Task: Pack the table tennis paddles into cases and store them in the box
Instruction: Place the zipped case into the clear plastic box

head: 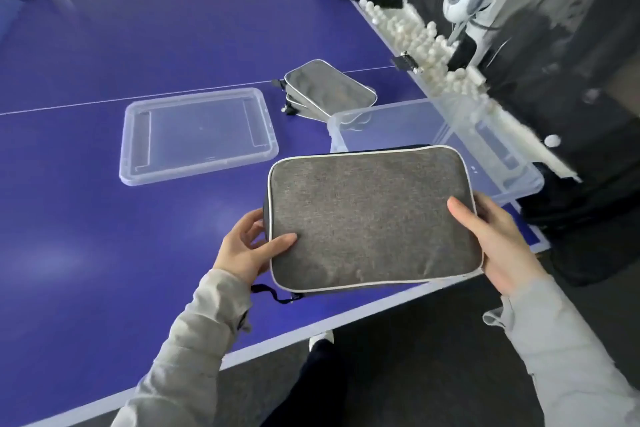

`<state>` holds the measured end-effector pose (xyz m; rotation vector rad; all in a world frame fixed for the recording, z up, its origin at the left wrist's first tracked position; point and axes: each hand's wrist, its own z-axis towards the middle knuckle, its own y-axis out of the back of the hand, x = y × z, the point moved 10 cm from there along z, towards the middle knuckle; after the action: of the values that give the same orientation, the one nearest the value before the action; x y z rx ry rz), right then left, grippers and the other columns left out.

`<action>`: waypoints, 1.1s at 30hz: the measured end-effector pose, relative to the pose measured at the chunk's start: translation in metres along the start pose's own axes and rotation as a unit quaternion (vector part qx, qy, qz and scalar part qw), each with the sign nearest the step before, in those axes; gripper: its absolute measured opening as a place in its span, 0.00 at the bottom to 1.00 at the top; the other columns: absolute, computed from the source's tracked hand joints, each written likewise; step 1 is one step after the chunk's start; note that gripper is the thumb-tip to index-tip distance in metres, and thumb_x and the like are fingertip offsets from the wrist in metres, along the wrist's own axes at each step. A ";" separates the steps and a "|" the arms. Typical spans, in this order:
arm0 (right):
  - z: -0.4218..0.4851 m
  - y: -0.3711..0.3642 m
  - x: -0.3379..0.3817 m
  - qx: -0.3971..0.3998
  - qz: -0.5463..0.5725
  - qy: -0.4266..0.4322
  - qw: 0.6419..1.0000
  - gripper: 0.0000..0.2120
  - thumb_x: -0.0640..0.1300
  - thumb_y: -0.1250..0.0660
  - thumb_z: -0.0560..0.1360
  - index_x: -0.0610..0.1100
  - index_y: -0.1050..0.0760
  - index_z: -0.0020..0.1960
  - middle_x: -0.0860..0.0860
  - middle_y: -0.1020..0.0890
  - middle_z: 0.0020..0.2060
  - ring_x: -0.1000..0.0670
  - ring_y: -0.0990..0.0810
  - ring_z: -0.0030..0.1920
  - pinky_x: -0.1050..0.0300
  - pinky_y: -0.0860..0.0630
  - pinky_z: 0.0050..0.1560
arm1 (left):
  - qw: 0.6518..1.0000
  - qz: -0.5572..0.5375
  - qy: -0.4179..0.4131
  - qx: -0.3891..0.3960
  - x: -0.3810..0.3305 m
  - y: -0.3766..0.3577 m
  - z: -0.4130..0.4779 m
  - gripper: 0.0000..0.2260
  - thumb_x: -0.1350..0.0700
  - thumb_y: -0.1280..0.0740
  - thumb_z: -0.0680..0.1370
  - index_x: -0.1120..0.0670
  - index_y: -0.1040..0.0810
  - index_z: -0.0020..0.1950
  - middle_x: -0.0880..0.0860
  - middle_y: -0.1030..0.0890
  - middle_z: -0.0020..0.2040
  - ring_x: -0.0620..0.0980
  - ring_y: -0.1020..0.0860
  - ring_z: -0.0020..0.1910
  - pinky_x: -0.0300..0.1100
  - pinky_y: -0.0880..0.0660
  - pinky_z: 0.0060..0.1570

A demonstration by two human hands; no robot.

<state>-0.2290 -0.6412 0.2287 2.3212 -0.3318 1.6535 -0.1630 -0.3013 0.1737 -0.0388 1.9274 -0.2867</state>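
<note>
While the grey case (370,215) is held flat above the near edge of the blue table (104,236), the left hand (247,248) grips its left side and the right hand (502,253) grips its right side, each with the thumb on top. Just behind it stands the clear box (502,163), its lid (197,135) lies to the left, and a stack of more cases (329,90) lies just behind the box.

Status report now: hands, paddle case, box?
Left hand and right hand both grip grey fabric paddle case, above blue table edge. Clear plastic box open, its clear lid lying aside. Nothing seen blocking the box.
</note>
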 end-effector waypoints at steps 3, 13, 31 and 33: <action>0.039 0.028 0.018 -0.018 0.000 0.017 1.000 0.31 0.63 0.23 0.58 0.57 0.24 0.59 0.53 0.18 0.55 0.53 0.18 0.55 0.55 0.23 0.47 | 1.000 0.002 -0.010 -0.002 -0.008 -0.036 0.032 0.26 0.59 0.21 0.61 0.49 0.24 0.56 0.48 0.19 0.51 0.45 0.17 0.44 0.45 0.19 0.41; 0.159 0.104 0.051 -0.052 -0.048 0.000 0.997 0.18 0.56 0.28 0.68 0.58 0.23 0.58 0.56 0.16 0.51 0.55 0.18 0.52 0.54 0.24 0.53 | 0.998 0.055 -0.011 0.017 -0.028 -0.145 0.126 0.32 0.65 0.25 0.68 0.49 0.32 0.67 0.52 0.23 0.56 0.46 0.20 0.43 0.34 0.22 0.38; 0.286 0.115 -0.065 0.116 -0.281 -0.120 0.945 0.30 0.45 0.21 0.64 0.47 0.34 0.59 0.51 0.23 0.54 0.49 0.23 0.54 0.52 0.26 0.55 | 0.942 0.214 0.192 -0.171 0.088 -0.191 0.180 0.41 0.58 0.22 0.65 0.53 0.40 0.72 0.53 0.32 0.67 0.58 0.28 0.62 0.55 0.27 0.60; 0.296 0.112 -0.080 0.127 -0.313 -0.125 0.933 0.32 0.44 0.21 0.64 0.46 0.36 0.59 0.51 0.23 0.55 0.48 0.24 0.55 0.54 0.28 0.55 | 0.912 0.283 0.231 -0.185 0.100 -0.186 0.180 0.39 0.57 0.22 0.65 0.56 0.38 0.70 0.55 0.34 0.66 0.56 0.28 0.62 0.45 0.29 0.59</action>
<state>-0.0313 -0.8468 0.0709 2.4533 0.5613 1.1372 -0.0537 -0.5308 0.0616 0.3649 2.3337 0.5045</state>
